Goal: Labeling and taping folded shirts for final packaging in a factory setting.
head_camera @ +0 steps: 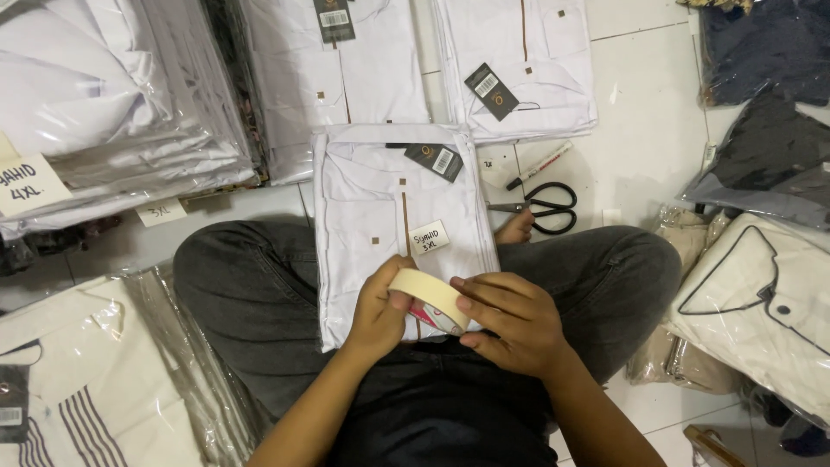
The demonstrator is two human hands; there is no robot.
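Both hands, left (378, 313) and right (516, 324), grip one tape roll (430, 297) (cream) above one folded white shirt (372, 207).

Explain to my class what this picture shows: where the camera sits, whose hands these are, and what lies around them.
The camera is worn on a person's head and looks down, so the hands are the wearer's own. The person sits cross-legged on a tiled floor. Both the left hand and the right hand hold a roll of tape. A folded white shirt with a small paper label lies across the legs. Beyond it on the floor lie scissors and a marker. More shirts, many in clear bags, are stacked all around.
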